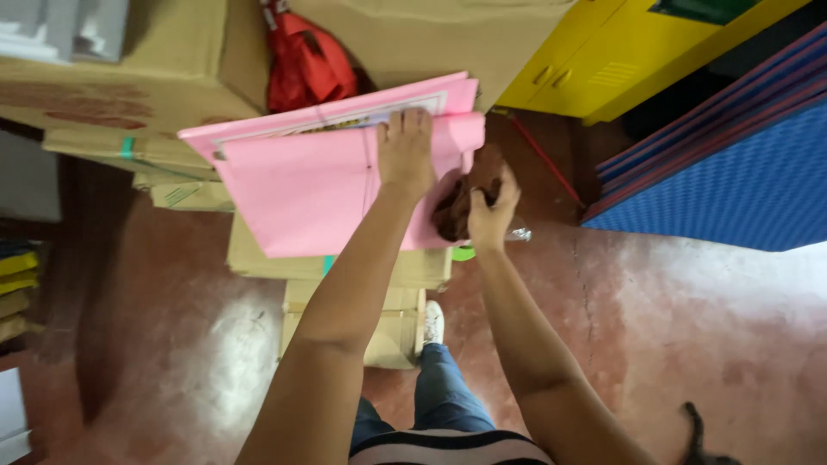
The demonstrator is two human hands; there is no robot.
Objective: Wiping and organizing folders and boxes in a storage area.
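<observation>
Pink folders point(301, 185) sit stacked at the centre of your view, resting on top of flat cardboard boxes point(345, 271), with a sheet of printed paper showing between the upper and lower covers. Your left hand point(405, 151) lies flat on the top folder near its right edge, fingers together and pressed over the far rim of the cover. Your right hand point(491, 207) is just to the right, fingers curled shut around a brown cloth point(461, 202) that touches the folder's right side. Beyond the folders, on the far side, a red bag point(306, 60) is wedged between large cardboard cartons point(129, 69), closing off that direction. To the far right stands a yellow metal cabinet point(603, 52), and right of it a stack of blue and red foam mats point(741, 164) leans down to the floor. A red stick point(543, 155) runs diagonally between the cabinet and your right hand. The reddish concrete floor point(689, 327) opens wide on the near right, giving you the most room there. On the left, the floor is narrower, bordered by dark shelving at the edge. Your foot in a white shoe point(433, 323) stands close against the lowest boxes.
</observation>
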